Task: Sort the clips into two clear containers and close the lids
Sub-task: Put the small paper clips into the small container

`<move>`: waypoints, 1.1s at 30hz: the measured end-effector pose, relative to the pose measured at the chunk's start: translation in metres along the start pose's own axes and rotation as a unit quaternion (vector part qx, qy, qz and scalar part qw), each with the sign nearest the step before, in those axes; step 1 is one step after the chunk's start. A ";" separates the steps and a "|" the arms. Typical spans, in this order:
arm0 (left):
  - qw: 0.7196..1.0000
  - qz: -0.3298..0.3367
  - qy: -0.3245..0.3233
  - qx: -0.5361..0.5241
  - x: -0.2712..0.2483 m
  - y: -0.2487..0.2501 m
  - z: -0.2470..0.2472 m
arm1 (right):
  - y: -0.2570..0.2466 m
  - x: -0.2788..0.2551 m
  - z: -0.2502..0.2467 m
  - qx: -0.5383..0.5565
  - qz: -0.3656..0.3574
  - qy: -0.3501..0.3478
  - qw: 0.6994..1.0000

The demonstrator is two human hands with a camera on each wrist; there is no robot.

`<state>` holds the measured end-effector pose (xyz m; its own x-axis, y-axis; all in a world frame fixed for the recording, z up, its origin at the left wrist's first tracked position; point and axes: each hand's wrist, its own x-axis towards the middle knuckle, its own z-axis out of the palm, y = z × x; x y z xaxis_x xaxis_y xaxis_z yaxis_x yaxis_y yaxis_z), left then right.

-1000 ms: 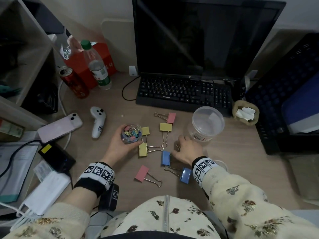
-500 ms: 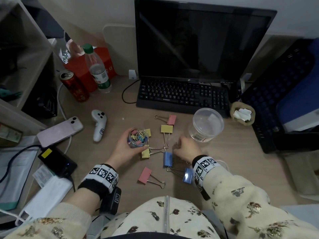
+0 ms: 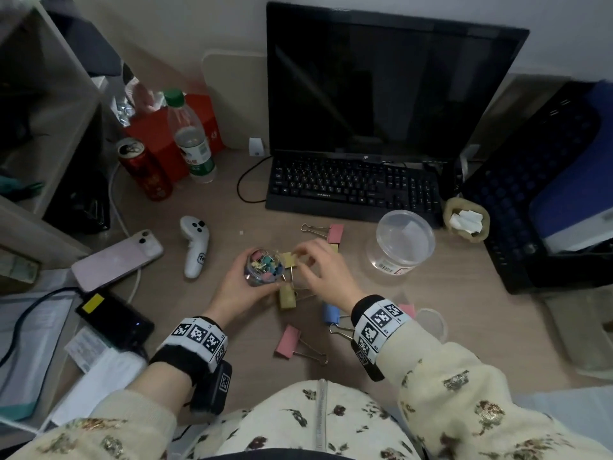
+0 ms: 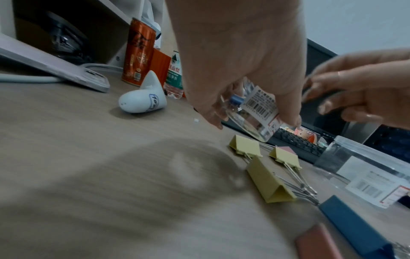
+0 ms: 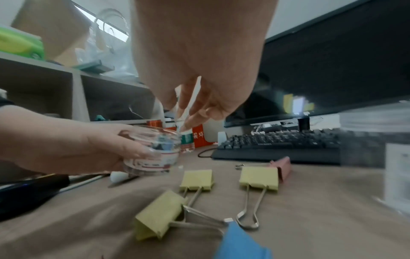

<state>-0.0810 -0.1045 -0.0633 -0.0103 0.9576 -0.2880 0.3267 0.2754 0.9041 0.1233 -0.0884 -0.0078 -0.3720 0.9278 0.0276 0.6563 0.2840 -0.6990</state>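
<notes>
Clear small jar (image 3: 263, 267) gripped by left hand (image 3: 238, 290) — right hand (image 3: 323, 267) pinches something blurred, unidentifiable.

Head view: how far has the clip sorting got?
Done: the small jar, gripped by the left hand, is full of small clips. In hand: the right hand brings a clear lid to its mouth. Left: the large binder clips lie on the desk; the big container stands open, empty.
</notes>
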 end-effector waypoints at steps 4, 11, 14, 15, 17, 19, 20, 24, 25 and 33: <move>1.000 0.006 0.013 0.014 -0.001 -0.009 -0.017 | 0.017 -0.003 0.013 -0.158 0.104 -0.150 0.970; 1.000 0.010 0.001 0.019 -0.002 -0.015 -0.030 | 0.020 -0.008 0.040 -0.248 0.098 -0.202 0.942; 1.000 0.017 0.000 0.016 -0.004 -0.016 -0.033 | 0.022 -0.008 0.039 -0.234 0.099 -0.201 0.946; 1.000 0.019 0.003 0.012 -0.003 -0.017 -0.034 | 0.022 -0.007 0.037 -0.221 0.106 -0.189 0.951; 1.000 0.021 0.005 0.009 -0.002 -0.017 -0.035 | 0.023 -0.005 0.029 -0.198 0.121 -0.138 0.963; 1.000 0.021 0.006 0.009 -0.001 -0.017 -0.035 | 0.025 -0.002 0.021 -0.176 0.144 -0.083 0.970; 1.000 0.022 0.007 0.008 0.000 -0.017 -0.035 | 0.028 0.000 0.017 -0.166 0.158 -0.063 0.971; 1.000 0.027 0.004 0.011 0.000 -0.014 -0.033 | 0.036 -0.003 0.011 -0.159 0.193 -0.054 0.967; 1.000 0.028 0.004 0.014 0.000 -0.013 -0.032 | 0.036 -0.005 0.012 -0.164 0.188 -0.065 0.966; 0.999 0.027 -0.002 0.018 -0.007 -0.011 -0.027 | 0.023 -0.016 0.039 -0.215 0.056 -0.123 0.967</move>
<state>-0.1101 -0.1115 -0.0628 0.0125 0.9703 -0.2415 0.3606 0.2209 0.9062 0.1184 -0.1067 -0.0524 -0.3934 0.8881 -0.2378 0.8937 0.3087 -0.3255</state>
